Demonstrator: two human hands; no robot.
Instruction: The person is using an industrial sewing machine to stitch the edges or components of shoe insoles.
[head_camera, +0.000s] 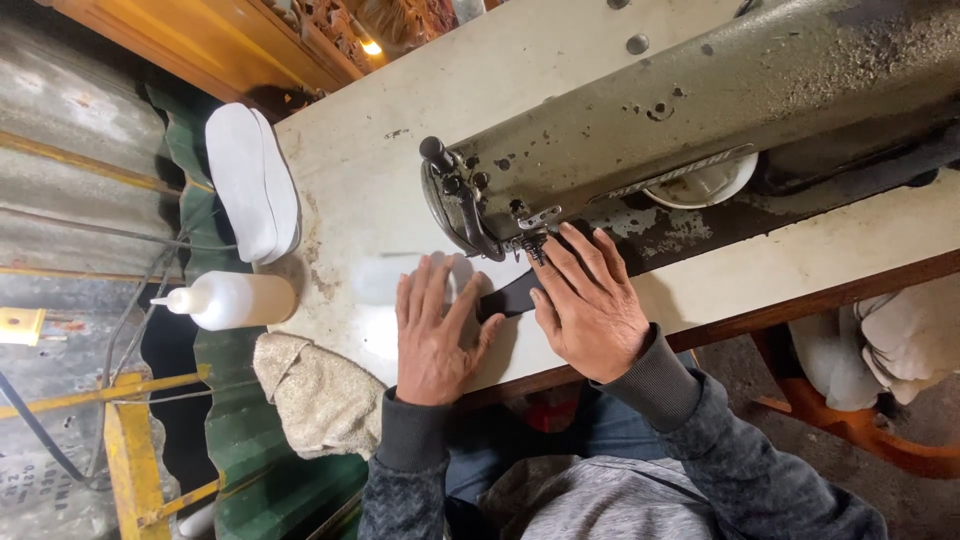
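Nearest the camera: grey knit sleeves with ribbed cuffs, both forearms reaching away over the near edge of the table.

Left hand (432, 335): palm down, fingers (425, 285) spread flat, pressing on a pale, whitish sheet piece (385, 280) lying on the table. Nothing pinched.

Right hand (590, 310): palm down, fingers (585, 255) slightly fanned, tips just beside the needle area. It presses on a dark flat strip of material (508, 296), which lies between the two hands and runs under the presser foot (530, 245).

Work piece location: on the worn cream-coloured table (400, 100), directly under the head of the old grey-green industrial sewing machine (700, 90), near the table's near edge.

Surroundings: to the left, a white plastic squeeze bottle with nozzle (235, 298) lies on its side at the table edge. Farther left and far, a stack of white shoe insoles (252, 180). Near-left, a beige coarse cloth (315, 395) hangs off the table corner. Right of the table, white bags (900, 340).
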